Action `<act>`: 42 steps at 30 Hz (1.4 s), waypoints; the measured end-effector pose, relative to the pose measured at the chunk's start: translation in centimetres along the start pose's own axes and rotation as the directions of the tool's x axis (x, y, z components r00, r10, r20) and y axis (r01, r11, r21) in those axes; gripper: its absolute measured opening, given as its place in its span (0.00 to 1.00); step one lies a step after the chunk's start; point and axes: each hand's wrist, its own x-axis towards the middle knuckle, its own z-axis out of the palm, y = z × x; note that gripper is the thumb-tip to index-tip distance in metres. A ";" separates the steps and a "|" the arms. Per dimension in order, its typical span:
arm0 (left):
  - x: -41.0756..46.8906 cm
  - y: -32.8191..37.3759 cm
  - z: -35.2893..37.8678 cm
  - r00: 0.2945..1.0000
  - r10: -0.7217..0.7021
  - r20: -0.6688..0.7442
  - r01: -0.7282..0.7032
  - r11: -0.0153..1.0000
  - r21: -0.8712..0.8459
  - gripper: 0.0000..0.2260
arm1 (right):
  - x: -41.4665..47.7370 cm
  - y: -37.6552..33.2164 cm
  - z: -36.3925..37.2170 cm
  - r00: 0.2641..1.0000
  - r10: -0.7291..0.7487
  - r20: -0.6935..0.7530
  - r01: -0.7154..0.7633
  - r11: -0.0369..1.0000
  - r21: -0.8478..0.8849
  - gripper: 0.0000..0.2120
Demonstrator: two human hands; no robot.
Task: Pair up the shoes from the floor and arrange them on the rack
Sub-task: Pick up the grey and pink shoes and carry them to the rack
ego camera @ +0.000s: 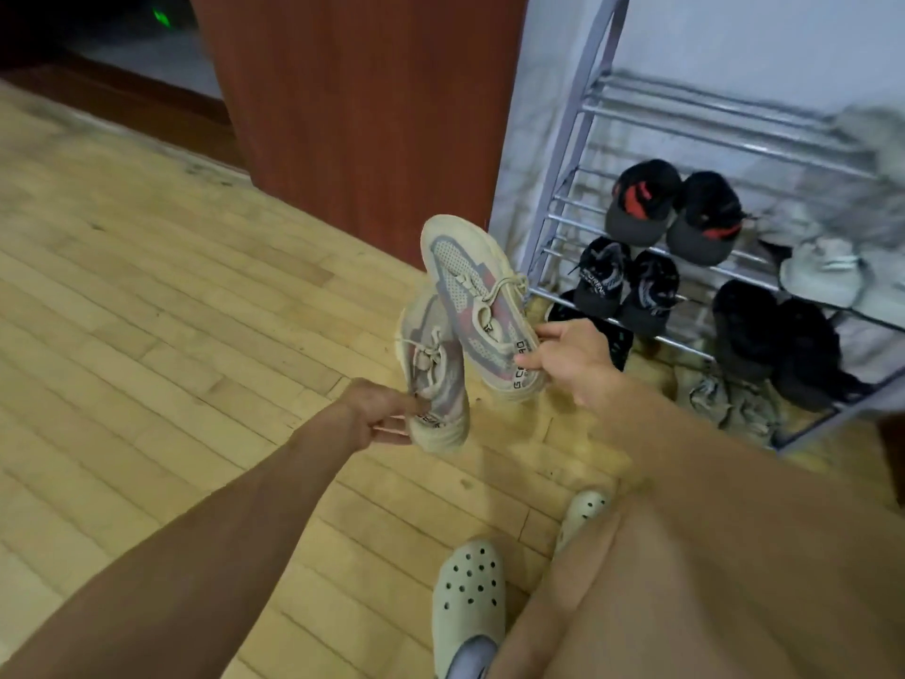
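I hold a matching pair of cream sneakers with grey and pink mesh above the wooden floor. My left hand [365, 416] grips the heel of the lower sneaker [433, 365]. My right hand [570, 357] grips the heel of the upper sneaker [477, 296], toe pointing up and away. Both sneakers hang just left of the metal shoe rack [573, 154]. On the rack sit a black pair with red marks [673, 210], a black lace-up pair [624, 286], a black pair [774, 343] and pale grey shoes [822, 272].
A brown wooden door panel [357, 105] stands behind the sneakers, left of the rack. Crumpled beige shoes [729, 401] lie under the rack's lowest tier. My feet wear pale perforated clogs [467, 600] on the plank floor [161, 306].
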 end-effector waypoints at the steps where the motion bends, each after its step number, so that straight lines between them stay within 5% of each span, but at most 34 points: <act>1: -0.9 1.5 -0.1 0.998 0.056 -0.025 -0.056 0.998 -0.019 0.10 | -0.3 -0.8 -1.0 0.999 -0.025 -0.029 0.026 1.000 0.016 0.22; 10: -7.3 17.1 2.8 0.874 0.479 -0.080 -0.484 0.873 -0.063 0.19 | -2.1 -7.5 -14.1 0.951 -0.171 -0.256 0.235 0.941 0.242 0.23; 14: -8.3 24.6 7.6 0.808 0.588 -0.039 -0.589 0.804 -0.077 0.15 | -1.3 -8.9 -21.1 0.934 -0.164 -0.316 0.284 0.880 0.380 0.17; 17: -7.5 30.0 11.8 0.783 0.622 -0.010 -0.622 0.781 -0.056 0.18 | 0.8 -9.0 -25.6 0.929 -0.098 -0.356 0.268 0.841 0.470 0.09; 23: -2.8 36.2 20.6 0.801 0.599 0.019 -0.599 0.801 0.007 0.16 | 7.9 -7.5 -31.8 0.919 0.087 -0.384 0.160 0.809 0.566 0.14; 30: 2.8 40.0 25.5 0.821 0.568 0.061 -0.569 0.803 0.176 0.15 | 14.9 -6.7 -32.2 0.943 0.102 -0.317 0.112 0.799 0.591 0.10; 33: 3.1 40.1 26.1 0.843 0.520 0.139 -0.538 0.812 0.225 0.11 | 16.4 -7.0 -31.7 0.910 0.086 -0.407 0.106 0.898 0.427 0.17; 36: 2.6 39.7 26.0 0.829 0.522 0.200 -0.559 0.775 0.294 0.10 | 15.9 -6.7 -31.7 0.878 -0.044 -0.476 0.043 0.999 -0.012 0.22; 42: -1.0 37.1 25.8 0.756 0.617 0.219 -0.651 0.670 0.358 0.12 | 10.7 -6.1 -31.4 0.891 -0.163 -0.423 0.087 0.977 -0.194 0.14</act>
